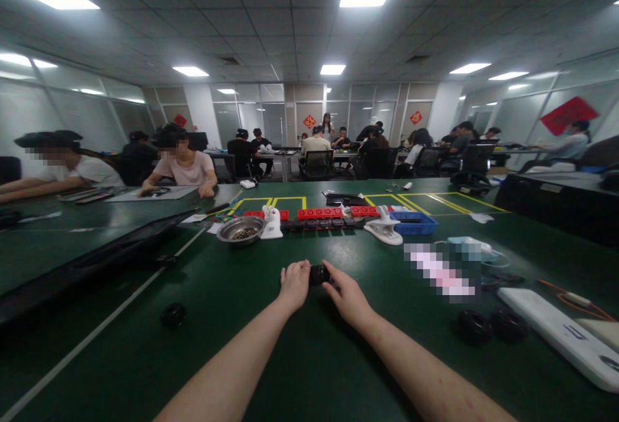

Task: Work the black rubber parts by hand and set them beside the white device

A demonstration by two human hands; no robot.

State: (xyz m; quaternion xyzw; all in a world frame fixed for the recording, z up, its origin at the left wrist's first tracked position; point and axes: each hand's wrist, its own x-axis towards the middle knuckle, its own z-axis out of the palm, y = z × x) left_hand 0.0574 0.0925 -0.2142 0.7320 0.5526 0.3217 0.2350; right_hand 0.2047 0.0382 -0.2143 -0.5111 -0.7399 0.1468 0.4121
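Observation:
Between my two hands is a small black round piece (319,274), shiny on its near side; its exact kind cannot be made out. My left hand (294,283) is closed on its left side, and some of its fingers are hidden behind the hand. From the right, my right hand (347,294) grips the same piece with the thumb in front and the fingers at its top. A similar black ring-shaped piece (173,314) lies alone to the left on the green table (251,357). Two more, a black ring (474,325) and its neighbour (509,324), lie to the right.
Ahead are a metal bowl (240,231) of small parts, a red strip of blocks (326,213), white clamp-like stands (384,227) and a blue tray (413,223). A white slab (556,335) lies right; a long black panel (120,258) lies left. Co-workers sit across the table.

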